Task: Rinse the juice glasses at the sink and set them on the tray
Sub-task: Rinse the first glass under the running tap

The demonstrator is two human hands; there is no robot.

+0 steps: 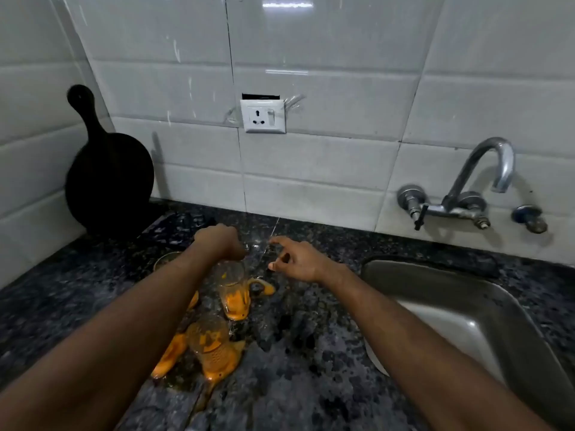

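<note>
Two juice glasses stand on the dark granite counter, one (233, 295) in the middle and one (213, 346) nearer me, both smeared with orange juice. A third glass (165, 259) peeks out from behind my left forearm. My left hand (219, 241) reaches past them with curled fingers round what looks like a clear glass (255, 246), of which only glints show. My right hand (295, 259) hovers just right of it, fingers loosely spread and index finger stretched toward the glints. No tray is plainly visible.
Orange juice puddles (169, 357) lie on the counter around the glasses. A steel sink (466, 309) is set in at the right, with a wall tap (485, 169) above it. A black round board (109, 178) leans on the tiles at the left. A wall socket (263, 116) sits above.
</note>
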